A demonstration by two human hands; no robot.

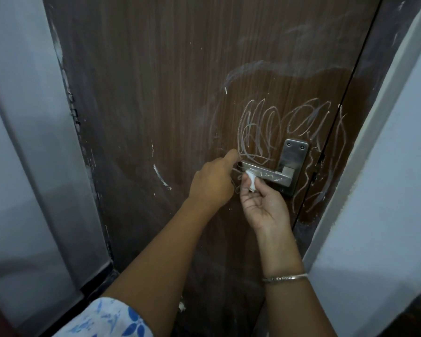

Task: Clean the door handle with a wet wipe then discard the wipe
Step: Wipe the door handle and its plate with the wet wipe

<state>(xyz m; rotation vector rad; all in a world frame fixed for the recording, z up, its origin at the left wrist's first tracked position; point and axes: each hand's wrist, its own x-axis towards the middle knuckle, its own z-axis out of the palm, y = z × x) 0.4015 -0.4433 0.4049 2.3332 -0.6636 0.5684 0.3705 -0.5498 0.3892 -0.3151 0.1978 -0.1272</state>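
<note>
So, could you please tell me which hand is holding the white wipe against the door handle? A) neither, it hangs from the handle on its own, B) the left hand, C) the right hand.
C: the wet wipe is pinched in the fingers of the right hand and pressed on the door handle, while the left hand holds the handle's free end.
</note>
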